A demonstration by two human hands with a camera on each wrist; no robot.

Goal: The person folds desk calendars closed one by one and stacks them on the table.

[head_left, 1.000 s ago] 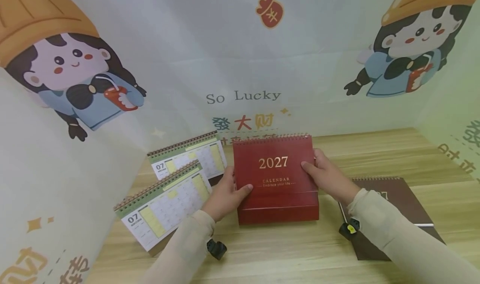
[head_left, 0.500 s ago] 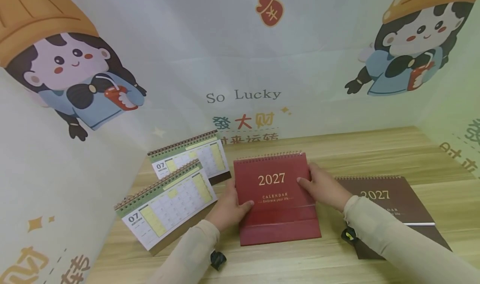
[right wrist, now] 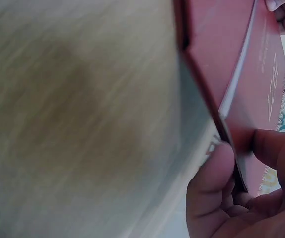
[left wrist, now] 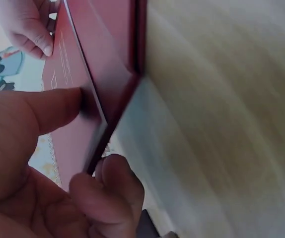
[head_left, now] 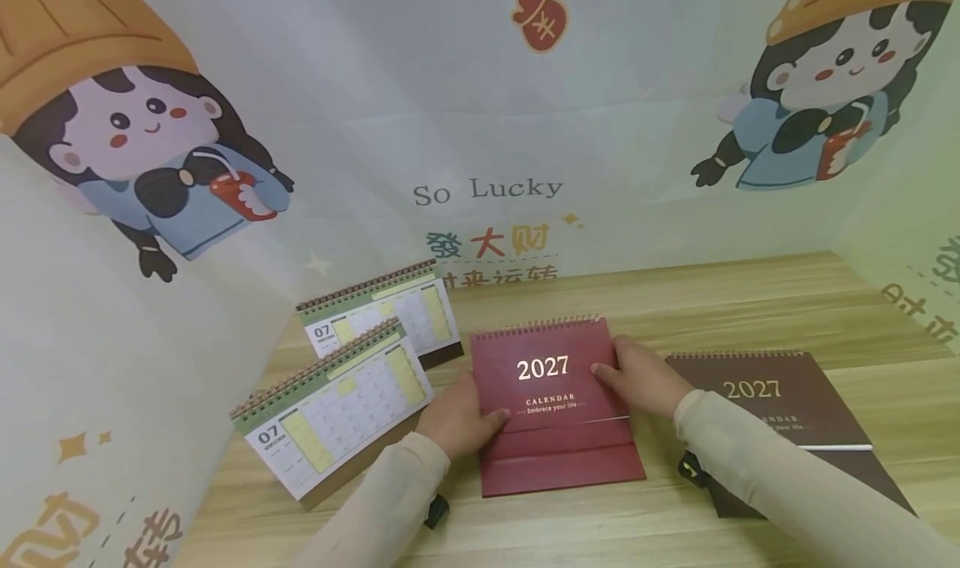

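Observation:
A red spiral-bound 2027 desk calendar (head_left: 551, 393) is at the middle of the table, its cover facing up and its front flap folded toward the person. My left hand (head_left: 459, 418) grips its left side, thumb on the cover and fingers curled behind the edge, as the left wrist view shows. On the opposite side my right hand (head_left: 647, 376) pinches the right edge the same way. In the right wrist view the thumb presses the red cover (right wrist: 254, 94) and the fingers sit under the edge.
To the left stand two desk calendars opened to 07, one in front (head_left: 337, 418) and one behind (head_left: 397, 314). A dark brown 2027 calendar (head_left: 772, 401) lies at the right, partly under the right forearm. A printed cloth backdrop (head_left: 487, 118) rises behind the wooden table (head_left: 735, 301).
Both hands have brought the red calendar down and toward the person, and it has tilted flatter, showing more of its front flap. The other calendars have stayed in place.

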